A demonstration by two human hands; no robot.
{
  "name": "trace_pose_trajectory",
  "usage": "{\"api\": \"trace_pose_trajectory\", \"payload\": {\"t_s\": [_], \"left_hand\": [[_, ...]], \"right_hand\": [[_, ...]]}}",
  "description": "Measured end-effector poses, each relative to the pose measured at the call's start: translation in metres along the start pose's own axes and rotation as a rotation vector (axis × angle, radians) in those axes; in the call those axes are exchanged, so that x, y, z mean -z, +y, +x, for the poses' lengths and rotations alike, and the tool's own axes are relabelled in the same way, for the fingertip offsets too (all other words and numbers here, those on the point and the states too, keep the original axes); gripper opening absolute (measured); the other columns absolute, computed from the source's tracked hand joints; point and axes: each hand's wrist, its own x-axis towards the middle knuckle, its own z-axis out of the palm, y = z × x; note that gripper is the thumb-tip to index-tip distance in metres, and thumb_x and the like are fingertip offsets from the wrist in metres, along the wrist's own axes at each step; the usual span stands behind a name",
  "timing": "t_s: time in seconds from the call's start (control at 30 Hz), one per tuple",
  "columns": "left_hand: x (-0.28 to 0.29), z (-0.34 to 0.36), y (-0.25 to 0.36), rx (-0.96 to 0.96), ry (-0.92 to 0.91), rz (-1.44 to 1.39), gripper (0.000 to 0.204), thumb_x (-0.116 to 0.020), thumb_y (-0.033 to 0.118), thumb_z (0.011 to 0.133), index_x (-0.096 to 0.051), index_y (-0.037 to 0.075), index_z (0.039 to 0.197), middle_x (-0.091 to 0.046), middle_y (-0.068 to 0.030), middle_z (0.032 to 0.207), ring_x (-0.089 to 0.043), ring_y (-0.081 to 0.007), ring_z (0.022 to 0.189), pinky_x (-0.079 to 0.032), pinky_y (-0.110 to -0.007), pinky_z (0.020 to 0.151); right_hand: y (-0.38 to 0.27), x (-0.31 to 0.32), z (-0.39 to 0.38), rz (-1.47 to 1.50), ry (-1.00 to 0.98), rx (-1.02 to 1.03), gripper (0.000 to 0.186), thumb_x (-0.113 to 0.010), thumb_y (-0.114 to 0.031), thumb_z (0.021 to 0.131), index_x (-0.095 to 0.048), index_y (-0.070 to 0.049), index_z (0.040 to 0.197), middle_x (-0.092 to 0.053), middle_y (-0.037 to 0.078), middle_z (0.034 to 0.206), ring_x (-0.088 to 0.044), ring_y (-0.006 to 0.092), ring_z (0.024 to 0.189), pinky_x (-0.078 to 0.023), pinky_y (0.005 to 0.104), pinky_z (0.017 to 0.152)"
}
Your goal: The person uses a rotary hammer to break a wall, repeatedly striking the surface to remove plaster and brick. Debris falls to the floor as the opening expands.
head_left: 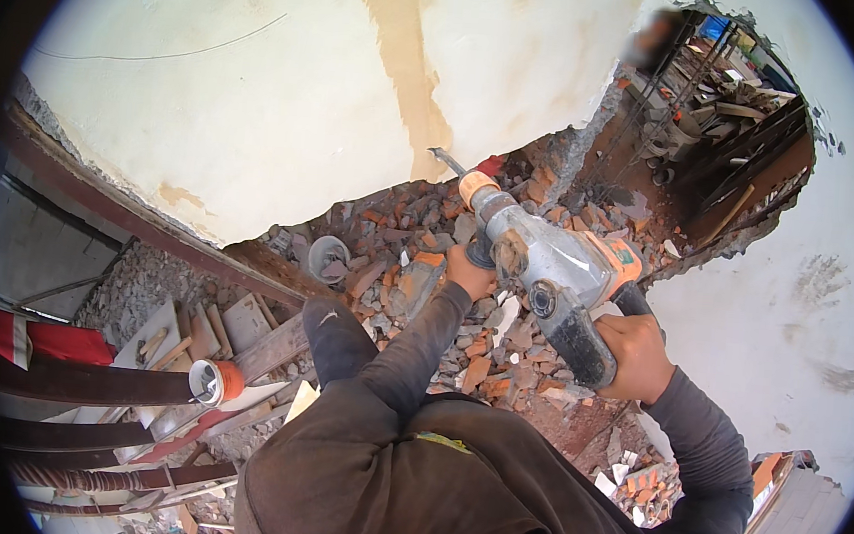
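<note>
A grey and orange demolition hammer [554, 249] is held between my two hands across the middle of the view. My left hand [470, 272] is closed round its side handle, near the front. At the back, my right hand [638, 357] wraps round the rear grip. The chisel bit [444, 159] points up and to the left, its tip at the white wall [261, 83] beside a tan stained strip [402, 74]. From this angle I cannot tell whether the tip touches the wall. Below the tip the wall ends in a jagged broken edge.
Broken brick and concrete rubble [476, 341] covers the ground around my legs. A whitish bucket [328, 258] lies in it; an orange and white bucket [216, 382] is by boards and dark beams [87, 381] at left. Upper right, a ragged wall opening [728, 140] shows debris.
</note>
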Motion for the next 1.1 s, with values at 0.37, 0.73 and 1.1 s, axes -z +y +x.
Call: {"api": "trace_pose_trajectory", "payload": {"t_s": [0.37,0.73,1.1], "left_hand": [[-0.004,-0.003,0.036,-0.017,-0.163,0.126,0.017,-0.07,0.013,0.092,-0.069,-0.004,0.087,-0.072,-0.0127,0.086,-0.068,-0.0227,0.081,-0.053,-0.038,0.069],[0.0,0.003,0.016,-0.037,0.029,0.105,0.025,-0.083,0.01,0.07,-0.066,-0.002,0.085,-0.071,-0.0117,0.08,-0.07,-0.0225,0.077,-0.054,-0.037,0.072],[0.002,0.007,0.007,0.067,-0.069,-0.011,0.035,-0.086,0.014,0.072,-0.066,-0.002,0.094,-0.073,-0.0123,0.092,-0.071,-0.0255,0.087,-0.055,-0.037,0.082]], "right_hand": [[0.01,0.013,0.004,0.002,0.054,0.104,0.035,-0.077,-0.021,0.055,-0.062,-0.002,0.081,-0.059,0.011,0.073,-0.063,0.0326,0.067,-0.051,0.0411,0.06],[0.02,0.005,0.009,0.061,-0.025,-0.007,0.034,-0.076,-0.02,0.053,-0.061,-0.003,0.079,-0.056,0.011,0.072,-0.061,0.0333,0.064,-0.049,0.0423,0.057],[0.023,0.005,0.012,0.056,-0.014,0.004,0.035,-0.075,-0.02,0.052,-0.061,-0.002,0.08,-0.056,0.012,0.072,-0.06,0.0335,0.062,-0.049,0.0422,0.056]]}}
